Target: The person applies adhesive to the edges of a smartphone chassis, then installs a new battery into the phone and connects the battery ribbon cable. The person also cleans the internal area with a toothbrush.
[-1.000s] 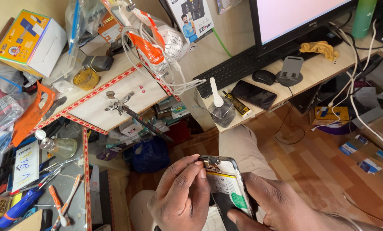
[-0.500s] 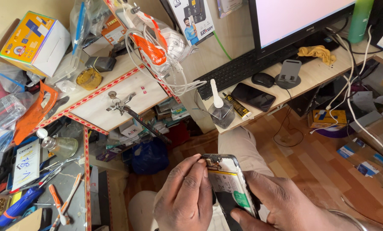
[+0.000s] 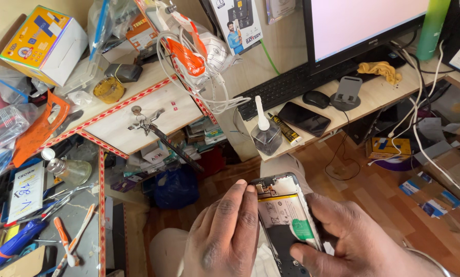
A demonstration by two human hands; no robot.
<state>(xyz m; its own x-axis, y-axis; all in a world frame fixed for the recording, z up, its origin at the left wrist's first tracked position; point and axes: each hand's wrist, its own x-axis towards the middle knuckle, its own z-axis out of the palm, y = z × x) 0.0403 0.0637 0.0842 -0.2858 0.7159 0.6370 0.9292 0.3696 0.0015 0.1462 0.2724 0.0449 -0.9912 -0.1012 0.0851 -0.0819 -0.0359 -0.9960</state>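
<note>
Opened phone (image 3: pixel 286 220), its back cover off and battery showing, is lying over the person's lap, low and centre in the view. Right hand (image 3: pixel 358 246) is wrapping around its lower right edge, thumb pressing beside the green tab. Left hand (image 3: pixel 225 236) is resting mostly flat, fingers extended, fingertips touching the top left corner and gripping nothing. Unsupported above the wooden floor (image 3: pixel 389 200), the phone could slip and fall if the thumb pushes too hard.

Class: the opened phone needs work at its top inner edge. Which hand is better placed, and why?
Probably the left hand: its fingertips already rest at the opened phone's top edge, while the right hand grips its side.
</note>
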